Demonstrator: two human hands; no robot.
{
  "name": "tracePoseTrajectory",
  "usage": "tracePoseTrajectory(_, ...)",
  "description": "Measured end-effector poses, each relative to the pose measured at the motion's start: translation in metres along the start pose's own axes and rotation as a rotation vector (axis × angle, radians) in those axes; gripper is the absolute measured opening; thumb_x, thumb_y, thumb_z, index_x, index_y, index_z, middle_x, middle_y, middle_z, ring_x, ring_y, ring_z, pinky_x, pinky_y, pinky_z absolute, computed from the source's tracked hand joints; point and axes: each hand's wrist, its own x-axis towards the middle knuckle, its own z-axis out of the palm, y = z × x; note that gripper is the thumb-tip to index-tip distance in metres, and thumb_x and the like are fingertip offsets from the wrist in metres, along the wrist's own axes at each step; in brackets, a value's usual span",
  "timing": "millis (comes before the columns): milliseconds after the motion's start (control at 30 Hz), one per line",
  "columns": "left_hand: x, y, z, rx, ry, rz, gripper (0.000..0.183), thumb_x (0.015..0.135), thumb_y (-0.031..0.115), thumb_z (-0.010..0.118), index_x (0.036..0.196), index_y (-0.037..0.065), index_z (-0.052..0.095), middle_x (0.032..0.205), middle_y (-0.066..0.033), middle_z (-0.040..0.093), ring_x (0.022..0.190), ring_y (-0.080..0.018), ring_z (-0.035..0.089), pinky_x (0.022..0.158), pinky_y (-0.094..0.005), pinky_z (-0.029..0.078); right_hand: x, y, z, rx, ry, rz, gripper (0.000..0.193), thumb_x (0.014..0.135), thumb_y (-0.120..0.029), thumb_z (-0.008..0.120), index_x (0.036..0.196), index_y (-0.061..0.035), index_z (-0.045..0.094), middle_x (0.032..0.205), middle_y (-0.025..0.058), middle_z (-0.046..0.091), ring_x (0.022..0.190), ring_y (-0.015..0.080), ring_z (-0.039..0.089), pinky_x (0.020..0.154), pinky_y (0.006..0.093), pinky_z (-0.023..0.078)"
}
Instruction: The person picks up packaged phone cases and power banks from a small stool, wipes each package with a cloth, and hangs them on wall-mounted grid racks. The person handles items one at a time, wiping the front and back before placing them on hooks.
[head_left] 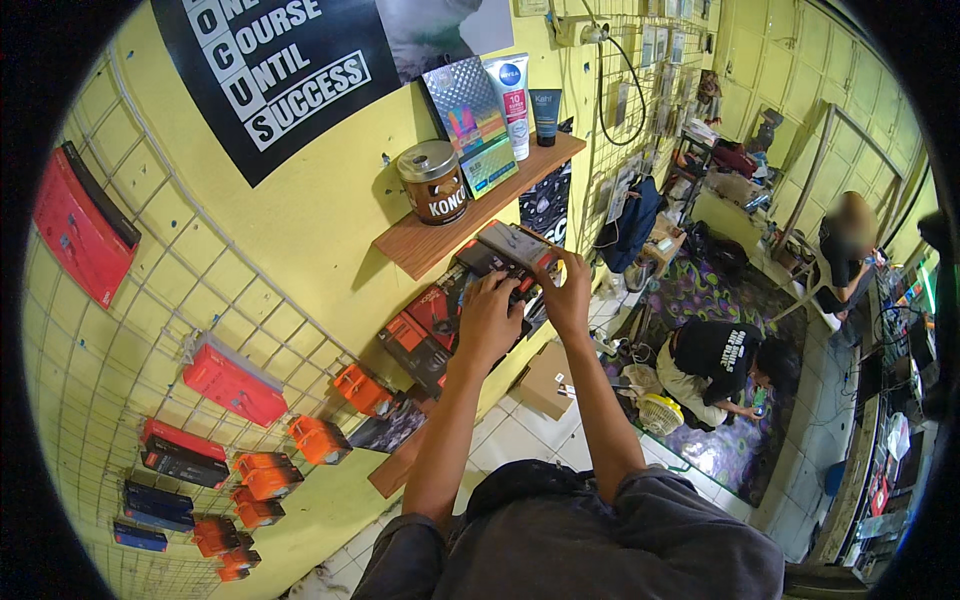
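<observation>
Now both hands are up at the wall: the left hand (487,318) lies spread on top of a stack of red-and-black boxes (432,322) just under the wooden shelf (430,243), grip flat, not visibly closed around anything. The right hand (565,292) pinches the near end of one flat dark box (512,244), fingers curled over its edge, at the shelf's front edge. On the shelf, count them: one brown tin (433,182) toward its left end, one shiny card pack (472,120), two tubes (512,100) toward its right end.
</observation>
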Motion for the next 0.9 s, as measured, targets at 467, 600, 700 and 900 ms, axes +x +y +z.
tracePoseTrajectory(467,0.013,0.052,-0.087,-0.207,0.33,0.203,0.049,0.09,0.008,0.077,0.137,0.004,0.062,0.139,-0.0195,0.06,0.133,-0.0378,0.057,0.112,-0.0464,0.047,0.03,-0.089,-0.098,0.684,-0.364,-0.041,0.05,0.088,0.007,0.078,0.136,-0.0024,0.067,0.135,0.011,0.063,0.12,0.0204,0.066,0.096,0.0335,0.061)
tracePoseTrajectory(600,0.003,0.056,-0.118,-0.285,0.117,0.064,0.06,0.087,0.018,0.084,0.139,0.001,0.059,0.131,-0.0209,0.064,0.121,-0.0403,0.063,0.103,-0.0466,0.052,0.039,-0.114,-0.109,0.905,-0.534,-0.008,0.065,0.086,0.015,0.073,0.147,0.0001,0.057,0.142,0.0118,0.061,0.122,0.0202,0.065,0.099,0.0332,0.059)
tracePoseTrajectory(700,-0.013,0.057,-0.136,-0.573,0.102,-0.044,0.056,0.088,0.023,0.086,0.131,-0.003,0.063,0.114,-0.0185,0.073,0.105,-0.0329,0.073,0.094,-0.041,0.057,0.038,-0.134,-0.106,0.975,-0.535,0.023,0.074,0.088,0.01,0.076,0.155,0.0008,0.046,0.144,0.0142,0.06,0.122,0.0231,0.066,0.092,0.0325,0.06)
tracePoseTrajectory(900,-0.051,0.061,-0.19,-0.753,0.45,-0.214,0.049,0.086,0.025,0.09,0.121,-0.001,0.068,0.106,-0.0107,0.077,0.098,-0.0161,0.074,0.087,-0.0337,0.06,-0.001,-0.195,-0.082,1.026,-0.716,-0.035,0.076,0.088,0.011,0.074,0.155,-0.0023,0.041,0.132,0.0127,0.061,0.115,0.0217,0.066,0.093,0.0345,0.059)
